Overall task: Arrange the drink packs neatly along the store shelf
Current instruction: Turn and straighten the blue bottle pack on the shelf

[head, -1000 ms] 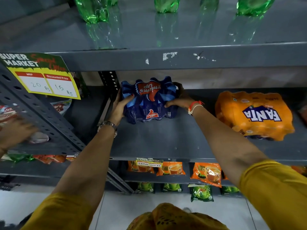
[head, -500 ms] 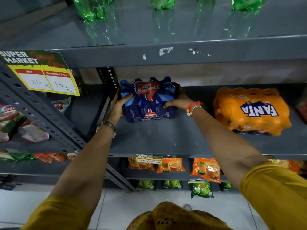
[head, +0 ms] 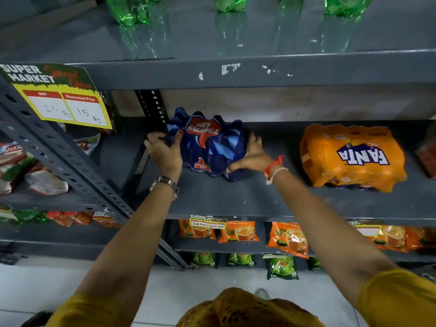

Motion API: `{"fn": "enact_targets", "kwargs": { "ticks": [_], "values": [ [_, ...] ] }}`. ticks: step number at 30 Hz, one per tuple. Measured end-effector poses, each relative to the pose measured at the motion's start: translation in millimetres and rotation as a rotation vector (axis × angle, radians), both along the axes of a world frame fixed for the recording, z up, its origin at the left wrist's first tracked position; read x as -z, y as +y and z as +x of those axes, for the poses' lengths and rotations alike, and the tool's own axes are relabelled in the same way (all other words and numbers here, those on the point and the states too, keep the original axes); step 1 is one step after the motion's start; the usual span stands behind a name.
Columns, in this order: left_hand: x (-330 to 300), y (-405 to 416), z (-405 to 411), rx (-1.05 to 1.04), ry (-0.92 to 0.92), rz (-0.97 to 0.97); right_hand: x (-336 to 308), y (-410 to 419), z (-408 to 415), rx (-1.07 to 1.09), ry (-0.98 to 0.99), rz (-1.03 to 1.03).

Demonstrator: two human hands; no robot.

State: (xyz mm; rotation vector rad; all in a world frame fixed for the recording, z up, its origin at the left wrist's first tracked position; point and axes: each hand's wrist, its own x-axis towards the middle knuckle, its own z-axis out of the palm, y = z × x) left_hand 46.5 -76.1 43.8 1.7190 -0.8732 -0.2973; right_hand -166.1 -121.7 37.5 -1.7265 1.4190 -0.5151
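Observation:
A blue shrink-wrapped Thums Up drink pack (head: 208, 143) sits at the left end of the grey middle shelf (head: 247, 199), close to the perforated upright. My left hand (head: 165, 153) grips its left side, thumb on the front. My right hand (head: 253, 155) clasps its right side near the bottom corner. The pack looks tilted, its right end lower. An orange Fanta pack (head: 351, 155) lies farther right on the same shelf, apart from the blue one.
Green bottles (head: 128, 9) stand on the shelf above. A yellow price card (head: 63, 102) hangs on the left rack, which holds snack bags (head: 30, 171). Orange tea packets (head: 286, 239) and green packets (head: 282, 267) fill the lower shelves. A dark red pack (head: 428, 156) shows at the right edge.
The blue pack has turned slightly and tilted between my hands. My right hand slid lower along its right side. The Fanta pack has not moved.

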Motion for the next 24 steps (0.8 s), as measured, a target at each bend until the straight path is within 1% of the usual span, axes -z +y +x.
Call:
{"fn": "enact_targets", "kwargs": {
  "ticks": [2, 4, 6, 8, 9, 10, 12, 13, 15, 17, 19, 20, 22, 24],
  "values": [
    [-1, -3, -5, 0.055, 0.064, 0.003, 5, 21, 0, 0.016, -0.083, -0.054],
    [0, -4, -7, 0.101, 0.134, 0.061, 10, 39, 0, 0.01, -0.136, -0.143],
    [1, 1, -7, 0.126, 0.162, 0.076, 16, 51, 1, 0.007, -0.085, -0.232],
    [1, 10, -5, 0.235, 0.279, 0.062, 19, 63, 6, 0.004, -0.018, -0.324],
    [0, 14, -2, 0.317, 0.344, 0.063, 21, 70, 10, -0.008, -0.047, -0.334],
    [-2, 19, 1, 0.397, 0.385, 0.077, 24, 78, 16, -0.023, -0.129, -0.299],
    [-11, 27, 5, 0.521, 0.385, 0.172, 35, 96, 31, -0.031, -0.278, -0.228],
    [-18, 28, 7, 0.563, 0.359, 0.229, 43, 104, 40, -0.022, -0.311, -0.229],
    [-35, 24, 12, 0.619, 0.287, 0.324, 58, 119, 57, -0.042, -0.289, -0.271],
    [-53, 16, 17, 0.655, 0.194, 0.435, 59, 131, 70, -0.114, -0.232, -0.3],
    [-68, 6, 18, 0.69, 0.065, 0.577, 56, 136, 78, -0.235, -0.214, -0.282],
    [-73, -1, 19, 0.707, -0.023, 0.641, 54, 136, 83, -0.297, -0.198, -0.275],
    [-84, -11, 17, 0.731, -0.271, 0.748, 52, 131, 88, -0.423, -0.146, -0.241],
    [-93, -21, 17, 0.71, -0.493, 0.819, 51, 120, 87, -0.478, -0.175, -0.147]
  ]
}}
